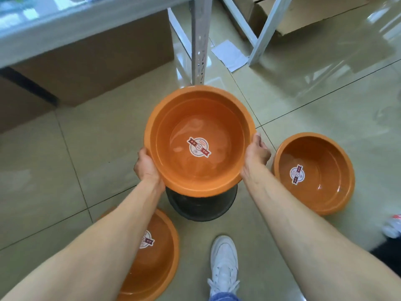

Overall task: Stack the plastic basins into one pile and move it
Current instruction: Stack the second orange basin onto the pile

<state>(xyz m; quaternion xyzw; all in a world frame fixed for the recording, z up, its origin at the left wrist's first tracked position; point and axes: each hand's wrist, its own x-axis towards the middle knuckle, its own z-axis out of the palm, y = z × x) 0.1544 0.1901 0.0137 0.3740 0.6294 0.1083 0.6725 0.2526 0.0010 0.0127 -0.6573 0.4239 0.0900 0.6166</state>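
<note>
I hold an orange plastic basin (217,118) with a round sticker inside, lifted above the floor. My left hand (146,168) grips its left rim and my right hand (256,155) grips its right rim. Directly beneath it a black basin (201,205) stands on the floor, mostly hidden by the held one. A second orange basin (321,168) sits on the tiles to the right. A third orange basin (156,263) lies at the lower left, partly covered by my left forearm.
A metal shelf post (200,40) rises just beyond the held basin, with cardboard boxes (86,61) under the shelf at left. A white frame leg (264,31) and paper (230,55) lie farther back. My white shoe (224,266) is below; a plastic bottle (393,227) lies at right.
</note>
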